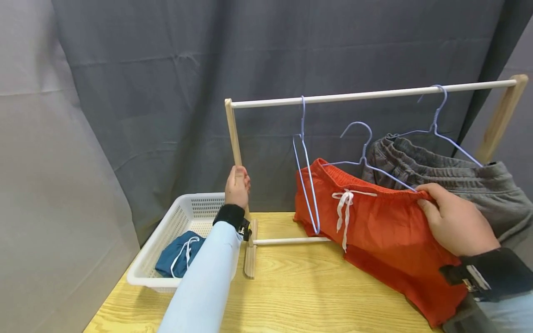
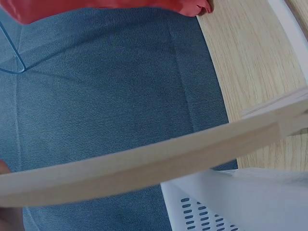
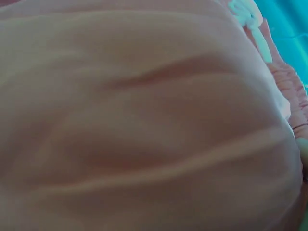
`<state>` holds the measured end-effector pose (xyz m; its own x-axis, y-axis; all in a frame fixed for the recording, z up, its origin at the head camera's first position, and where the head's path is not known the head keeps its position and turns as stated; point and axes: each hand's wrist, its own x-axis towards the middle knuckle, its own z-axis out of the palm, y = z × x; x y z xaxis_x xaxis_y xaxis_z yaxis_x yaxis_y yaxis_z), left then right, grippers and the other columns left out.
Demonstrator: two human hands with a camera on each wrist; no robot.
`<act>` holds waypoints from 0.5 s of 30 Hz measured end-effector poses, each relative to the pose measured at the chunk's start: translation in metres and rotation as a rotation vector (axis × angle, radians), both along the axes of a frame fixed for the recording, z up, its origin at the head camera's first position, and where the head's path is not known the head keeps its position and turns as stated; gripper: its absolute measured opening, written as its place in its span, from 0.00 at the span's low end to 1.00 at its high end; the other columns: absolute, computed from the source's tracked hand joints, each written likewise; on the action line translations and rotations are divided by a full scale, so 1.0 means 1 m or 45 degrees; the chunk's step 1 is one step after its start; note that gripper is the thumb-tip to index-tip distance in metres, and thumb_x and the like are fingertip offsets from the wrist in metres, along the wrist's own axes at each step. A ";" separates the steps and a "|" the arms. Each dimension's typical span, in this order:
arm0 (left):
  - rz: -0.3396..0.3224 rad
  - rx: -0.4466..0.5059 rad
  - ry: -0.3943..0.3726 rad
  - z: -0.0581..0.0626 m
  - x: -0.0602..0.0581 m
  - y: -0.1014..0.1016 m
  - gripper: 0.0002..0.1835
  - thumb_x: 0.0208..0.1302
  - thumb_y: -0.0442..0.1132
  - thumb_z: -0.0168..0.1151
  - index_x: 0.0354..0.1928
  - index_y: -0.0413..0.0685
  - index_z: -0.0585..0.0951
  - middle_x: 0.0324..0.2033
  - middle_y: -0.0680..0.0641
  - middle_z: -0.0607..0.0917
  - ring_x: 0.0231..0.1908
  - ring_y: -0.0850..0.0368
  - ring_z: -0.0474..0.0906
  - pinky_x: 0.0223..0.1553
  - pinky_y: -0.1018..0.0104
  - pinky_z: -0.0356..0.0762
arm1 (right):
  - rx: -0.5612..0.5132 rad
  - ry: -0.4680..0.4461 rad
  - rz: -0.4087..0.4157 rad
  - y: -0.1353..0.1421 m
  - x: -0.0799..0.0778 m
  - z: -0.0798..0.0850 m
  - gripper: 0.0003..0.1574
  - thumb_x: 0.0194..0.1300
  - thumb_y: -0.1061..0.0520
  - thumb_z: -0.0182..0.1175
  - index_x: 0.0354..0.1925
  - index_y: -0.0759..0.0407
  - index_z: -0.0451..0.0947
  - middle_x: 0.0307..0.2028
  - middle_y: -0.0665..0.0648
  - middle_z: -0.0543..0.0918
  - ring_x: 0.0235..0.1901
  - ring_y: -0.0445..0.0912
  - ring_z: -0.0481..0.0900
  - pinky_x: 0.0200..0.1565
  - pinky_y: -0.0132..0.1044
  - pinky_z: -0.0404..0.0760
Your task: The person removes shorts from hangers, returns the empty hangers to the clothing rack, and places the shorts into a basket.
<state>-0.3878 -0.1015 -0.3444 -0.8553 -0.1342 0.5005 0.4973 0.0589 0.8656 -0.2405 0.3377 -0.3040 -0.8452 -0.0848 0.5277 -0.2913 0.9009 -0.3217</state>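
Note:
My left hand [image 1: 238, 187] grips the left wooden post [image 1: 234, 134] of a clothes rack; in the left wrist view the post [image 2: 144, 166] crosses the frame. With my right hand [image 1: 455, 219] I pinch the waistband corner of orange-red shorts [image 1: 387, 226] together with the end of a purple hanger [image 1: 364, 159]. That hanger sits inside the waistband, its hook free below the rail [image 1: 354, 95]. A white drawstring bow [image 1: 344, 201] hangs at the front of the shorts. The shorts' fabric [image 3: 144, 106] fills most of the right wrist view.
Grey shorts [image 1: 449, 180] hang on another hanger [image 1: 436, 118] at the rail's right. A bare hanger [image 1: 306, 162] hangs left of the orange-red shorts. On the wooden table [image 1: 300, 286], a white basket [image 1: 141, 266] holds a blue garment [image 1: 176, 252]. Grey cloth [image 1: 137, 69] stands behind.

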 end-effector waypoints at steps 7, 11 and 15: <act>0.008 -0.014 -0.011 -0.001 0.001 0.000 0.22 0.81 0.55 0.35 0.43 0.42 0.68 0.25 0.50 0.65 0.22 0.60 0.63 0.24 0.69 0.63 | 0.031 0.011 0.089 -0.008 0.004 -0.008 0.14 0.72 0.60 0.59 0.55 0.60 0.77 0.48 0.69 0.83 0.43 0.65 0.80 0.44 0.68 0.74; -0.002 -0.021 -0.020 0.000 0.001 0.000 0.22 0.81 0.55 0.35 0.43 0.44 0.68 0.24 0.50 0.65 0.21 0.60 0.62 0.23 0.69 0.62 | 0.045 0.034 0.141 -0.010 0.007 -0.011 0.14 0.72 0.61 0.60 0.55 0.60 0.78 0.49 0.68 0.83 0.45 0.65 0.80 0.45 0.67 0.74; -0.008 -0.013 -0.018 0.000 0.000 0.000 0.20 0.81 0.56 0.35 0.41 0.48 0.68 0.24 0.51 0.65 0.21 0.60 0.62 0.23 0.69 0.63 | 0.045 0.058 0.205 -0.010 0.010 -0.015 0.13 0.71 0.63 0.60 0.53 0.58 0.78 0.48 0.64 0.83 0.46 0.62 0.80 0.45 0.65 0.74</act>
<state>-0.3880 -0.1020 -0.3443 -0.8631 -0.1233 0.4898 0.4855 0.0649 0.8718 -0.2307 0.3277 -0.3187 -0.7945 -0.2363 0.5595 -0.4464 0.8518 -0.2742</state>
